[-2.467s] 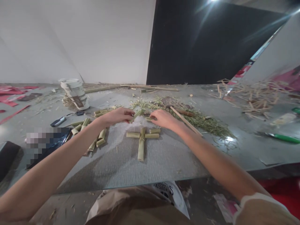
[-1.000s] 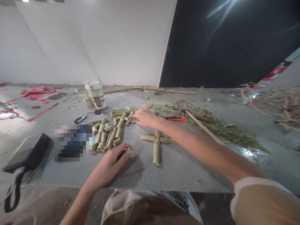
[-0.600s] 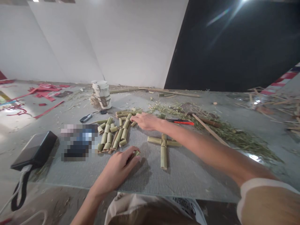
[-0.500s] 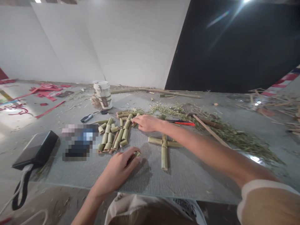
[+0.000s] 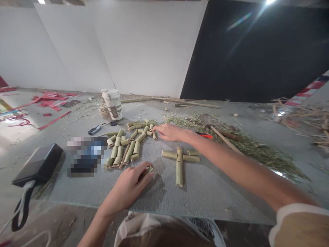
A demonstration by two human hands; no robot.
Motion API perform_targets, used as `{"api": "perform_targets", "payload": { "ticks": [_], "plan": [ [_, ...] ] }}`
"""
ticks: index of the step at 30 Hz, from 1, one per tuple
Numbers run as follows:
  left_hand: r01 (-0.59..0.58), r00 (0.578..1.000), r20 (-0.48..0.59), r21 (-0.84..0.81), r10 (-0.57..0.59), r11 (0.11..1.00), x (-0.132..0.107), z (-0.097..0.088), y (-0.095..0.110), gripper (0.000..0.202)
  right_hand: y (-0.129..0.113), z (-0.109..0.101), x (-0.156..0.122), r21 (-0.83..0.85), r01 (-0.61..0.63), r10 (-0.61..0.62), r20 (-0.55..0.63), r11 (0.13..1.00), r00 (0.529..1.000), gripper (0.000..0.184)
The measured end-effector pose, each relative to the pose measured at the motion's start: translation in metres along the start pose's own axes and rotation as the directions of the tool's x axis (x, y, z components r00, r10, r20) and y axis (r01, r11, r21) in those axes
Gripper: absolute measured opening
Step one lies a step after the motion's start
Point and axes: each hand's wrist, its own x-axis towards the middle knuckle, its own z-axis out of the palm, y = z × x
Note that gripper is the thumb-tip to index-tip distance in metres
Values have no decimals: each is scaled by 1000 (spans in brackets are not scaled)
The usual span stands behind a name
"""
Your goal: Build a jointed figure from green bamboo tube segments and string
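Note:
My left hand (image 5: 135, 181) is above the near part of the board, its fingers closed around short green bamboo pieces (image 5: 149, 169) whose ends show at the fingertips. My right hand (image 5: 169, 132) reaches to the far right end of a pile of cut bamboo pieces (image 5: 119, 151). Its curled fingertips are on a small bamboo piece (image 5: 154, 136) there; part of the grip is hidden. Between my arms lies a bamboo cross (image 5: 179, 171), its upright and crosspiece fitted together. Beside its right arm rests a loose bamboo piece (image 5: 193, 152).
A black box with a strap (image 5: 38, 164) and a blurred-out item (image 5: 88, 154) lie left. Behind are a key fob (image 5: 94, 130) and a white bucket (image 5: 113, 104). A red-handled tool (image 5: 205, 136), a wooden-handled tool (image 5: 226, 139) and green shavings (image 5: 264, 154) lie right.
My right hand has shifted slightly right, and bamboo pieces by its fingertips have spread and turned. The loose piece beside the cross is now more exposed. My left hand has stayed in place.

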Motion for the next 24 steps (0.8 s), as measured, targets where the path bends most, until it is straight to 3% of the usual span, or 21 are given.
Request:
{"api": "perform_targets", "payload": {
  "ticks": [4,9,13,20,24],
  "plan": [
    [-22,1000,7,-9,22,1000,1,-1,-2,37,11,-16,-38,65,-161,164,-38,985,986,35],
    [7,999,42,54,-9,999,6,0,-4,40,25,-45,-119,81,-303,300,41,950,953,27],
    [-10,998,63,146,0,989,12,4,1,46,19,-45,-166,77,-344,344,23,936,939,26],
    [-42,997,78,437,8,899,41,-14,34,53,-4,-22,-180,101,-273,273,11,957,962,12],
    [-57,997,63,299,40,953,55,-25,47,52,2,-18,-183,78,-264,265,-1,961,964,9]
  ]
}}
